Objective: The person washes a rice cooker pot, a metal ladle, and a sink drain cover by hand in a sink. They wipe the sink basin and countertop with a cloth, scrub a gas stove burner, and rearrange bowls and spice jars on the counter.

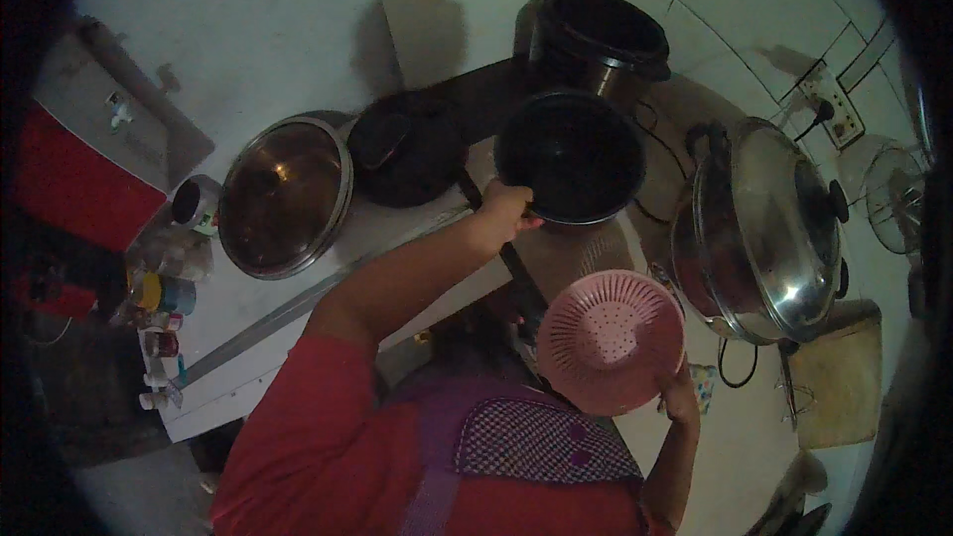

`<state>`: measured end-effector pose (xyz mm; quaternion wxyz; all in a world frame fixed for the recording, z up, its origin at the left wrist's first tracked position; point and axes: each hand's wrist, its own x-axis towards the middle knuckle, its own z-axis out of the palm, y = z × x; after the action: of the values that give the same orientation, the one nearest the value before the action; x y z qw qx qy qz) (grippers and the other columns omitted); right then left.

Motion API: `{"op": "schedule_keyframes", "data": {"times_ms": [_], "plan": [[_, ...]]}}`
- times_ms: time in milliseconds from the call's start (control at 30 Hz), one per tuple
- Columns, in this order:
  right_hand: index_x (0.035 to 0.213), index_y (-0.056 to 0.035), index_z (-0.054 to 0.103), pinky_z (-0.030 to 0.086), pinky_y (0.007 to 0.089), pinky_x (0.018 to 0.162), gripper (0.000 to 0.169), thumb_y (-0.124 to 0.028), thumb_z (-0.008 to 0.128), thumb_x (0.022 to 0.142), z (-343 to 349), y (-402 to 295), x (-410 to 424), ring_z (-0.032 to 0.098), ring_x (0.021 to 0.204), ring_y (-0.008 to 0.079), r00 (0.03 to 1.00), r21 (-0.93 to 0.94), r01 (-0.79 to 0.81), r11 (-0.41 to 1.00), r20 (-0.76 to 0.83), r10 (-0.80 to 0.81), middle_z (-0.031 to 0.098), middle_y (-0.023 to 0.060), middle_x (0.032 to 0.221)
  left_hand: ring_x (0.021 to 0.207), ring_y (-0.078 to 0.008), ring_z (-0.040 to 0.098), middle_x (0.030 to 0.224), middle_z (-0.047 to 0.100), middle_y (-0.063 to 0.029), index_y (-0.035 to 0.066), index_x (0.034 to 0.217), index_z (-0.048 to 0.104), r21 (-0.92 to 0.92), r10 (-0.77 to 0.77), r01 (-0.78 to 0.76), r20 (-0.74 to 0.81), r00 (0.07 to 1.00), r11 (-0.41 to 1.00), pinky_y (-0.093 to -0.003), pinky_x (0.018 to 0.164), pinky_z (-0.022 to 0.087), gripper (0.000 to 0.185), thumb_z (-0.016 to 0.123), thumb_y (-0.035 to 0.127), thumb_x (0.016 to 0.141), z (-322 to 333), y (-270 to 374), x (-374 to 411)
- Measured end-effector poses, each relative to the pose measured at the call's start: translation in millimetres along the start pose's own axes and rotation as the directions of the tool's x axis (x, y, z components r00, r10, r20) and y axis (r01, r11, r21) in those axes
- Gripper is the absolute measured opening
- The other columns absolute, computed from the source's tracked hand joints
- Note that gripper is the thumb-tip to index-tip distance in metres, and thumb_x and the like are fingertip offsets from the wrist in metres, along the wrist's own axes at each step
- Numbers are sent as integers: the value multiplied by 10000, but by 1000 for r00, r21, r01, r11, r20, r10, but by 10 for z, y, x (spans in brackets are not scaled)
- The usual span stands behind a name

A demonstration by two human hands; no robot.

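Note:
My left hand (508, 214) grips the rim of a dark inner pot (569, 156), its thumb on the edge and its fingers outside. The pot's inside looks dark, and its contents cannot be made out. My right hand (679, 393) holds a pink plastic colander (610, 342) by its rim, tilted so that its slotted inside shows. The colander is below and to the right of the pot, apart from it. Behind the pot stands a dark cooker body (603, 37) with an open top.
At the right stands a large steel steamer pot with a lid (782, 231), near a wooden cutting board (837, 380) and a wall socket (837, 108). Left are a round metal lid (287, 197), a black lidded object (406, 149) and several jars (164, 290) on a white surface.

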<state>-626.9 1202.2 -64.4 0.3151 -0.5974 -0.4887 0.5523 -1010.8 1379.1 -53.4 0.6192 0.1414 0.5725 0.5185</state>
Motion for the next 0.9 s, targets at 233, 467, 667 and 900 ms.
{"op": "schedule_keyframes", "data": {"times_ms": [233, 467, 667, 900], "plan": [[1367, -62, 258, 385, 311, 904, 570, -123, 501, 854, 96, -235, 58, 440, 1128, 216, 999, -105, -25, 994, 42, 29, 419, 101, 1299, 822, -322, 585, 1074, 478, -186, 27, 1331, 119, -20, -74, 84, 306, 949, 996, -475, 649, 545, 762, 640, 188, 798, 10, 168, -116], [1338, -33, 318, 377, 335, 920, 505, -259, 425, 899, -92, 165, 141, 448, 1135, 243, 925, -359, 380, 852, 158, -346, 442, 137, 1280, 946, -285, 564, 1201, 481, -127, 38, 1179, 502, 779, 495, -519, 315, 810, 352, -405, 765, 468, 511, 623, 354, 795, -969, 540, 495], [1322, -15, 341, 364, 340, 935, 506, -323, 392, 924, 253, -100, 43, 452, 1133, 244, 987, -169, -56, 984, -161, 28, 445, 127, 1278, 1157, -371, 390, 1270, 377, -178, 167, 1238, 432, 979, 669, 17, 127, 732, -205, -545, 862, 383, 536, 609, 360, 770, -1644, 982, 775], [1324, -4, 314, 365, 329, 927, 529, -341, 398, 925, 263, 27, -33, 419, 1156, 241, 986, -156, -123, 980, -129, 103, 422, 129, 1287, 1095, -373, 435, 1196, 427, -180, 191, 1190, 449, 992, 651, -46, 110, 751, -114, -545, 798, 418, 430, 585, 333, 807, -1745, 1020, 1101]]}}
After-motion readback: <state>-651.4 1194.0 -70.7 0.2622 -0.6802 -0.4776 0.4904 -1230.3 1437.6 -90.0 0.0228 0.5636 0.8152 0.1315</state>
